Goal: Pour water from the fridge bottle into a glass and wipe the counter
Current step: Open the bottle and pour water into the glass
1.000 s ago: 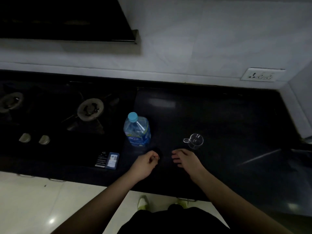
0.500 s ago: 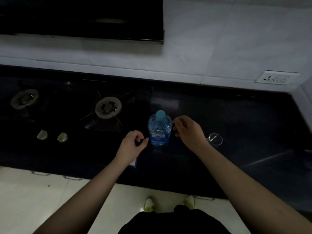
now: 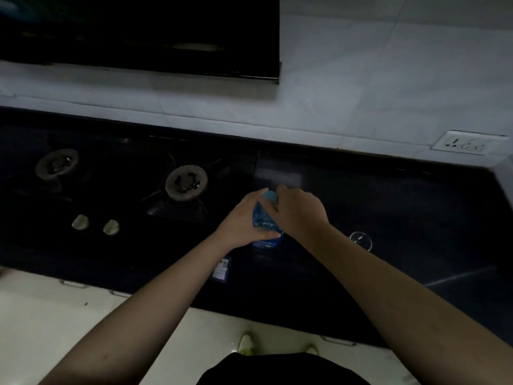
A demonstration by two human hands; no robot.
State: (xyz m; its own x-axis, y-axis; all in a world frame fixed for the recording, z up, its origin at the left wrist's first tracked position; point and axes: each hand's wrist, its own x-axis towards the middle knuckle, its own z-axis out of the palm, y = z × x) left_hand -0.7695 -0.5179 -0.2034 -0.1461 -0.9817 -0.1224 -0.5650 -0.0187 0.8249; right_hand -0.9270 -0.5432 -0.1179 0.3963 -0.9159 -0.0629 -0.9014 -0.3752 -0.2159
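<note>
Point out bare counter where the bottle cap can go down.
Bare counter lies between the glass and the wall socket. The stove crowds the other side, and both hands hold the bottle.

Single view, head-worn wide-angle camera. The scene is looked down upon steeply from above the near edge of the counter (image 3: 388,273), facing the tiled back wall (image 3: 361,79). The counter's near edge is crossed low in the frame, with floor (image 3: 41,315) and shoes (image 3: 245,344) seen beneath. The hob (image 3: 186,182) is placed left, the socket (image 3: 469,142) at the far right. Both forearms are taken in at close range. Straight lines are bowed toward the margins.
</note>
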